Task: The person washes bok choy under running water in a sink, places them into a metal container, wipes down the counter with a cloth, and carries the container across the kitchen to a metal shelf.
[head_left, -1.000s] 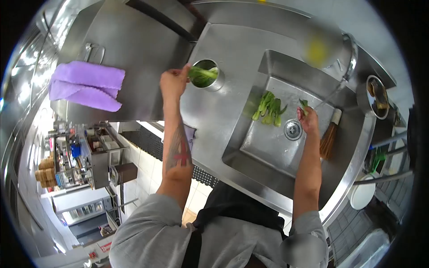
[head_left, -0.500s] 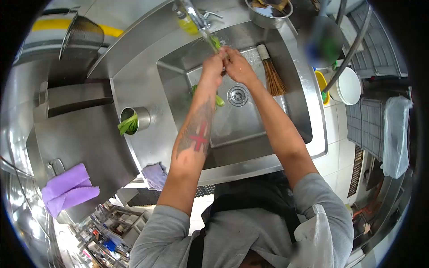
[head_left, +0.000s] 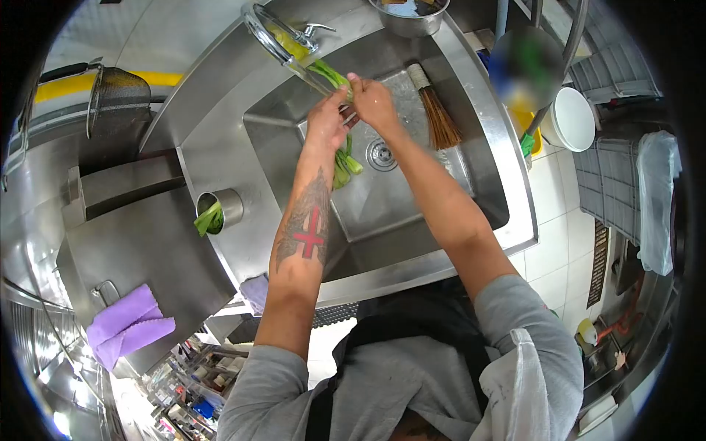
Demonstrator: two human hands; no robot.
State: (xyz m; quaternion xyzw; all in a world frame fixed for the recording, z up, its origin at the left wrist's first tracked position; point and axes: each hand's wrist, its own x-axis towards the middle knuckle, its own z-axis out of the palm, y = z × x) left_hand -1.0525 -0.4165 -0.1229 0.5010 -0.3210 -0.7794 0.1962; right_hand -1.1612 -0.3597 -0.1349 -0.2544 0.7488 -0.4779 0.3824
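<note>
Under the tap (head_left: 276,40), my left hand (head_left: 328,119) and my right hand (head_left: 373,103) meet over the sink. Both are closed around a green leafy vegetable stalk (head_left: 329,72), whose upper part pokes out toward the spout. Parts of the fingers are hidden behind each other. More pale green stalks (head_left: 346,167) show below my left hand, by the sink's left wall; whether they join the held piece I cannot tell. The steel sink (head_left: 397,213) has a round drain (head_left: 381,155) to the right of these stalks.
A stick brush (head_left: 435,109) lies in the sink's right side. Left of the sink, a metal cup (head_left: 229,208) holds greens. A steel bowl (head_left: 412,23) stands on the back rim. A purple cloth (head_left: 132,323) lies far left; a white bucket (head_left: 570,121) is at right.
The camera view has shifted slightly. My hands have opened out a little, showing more of the held stalk near the tap. More of the lower stalks in the sink is visible.
</note>
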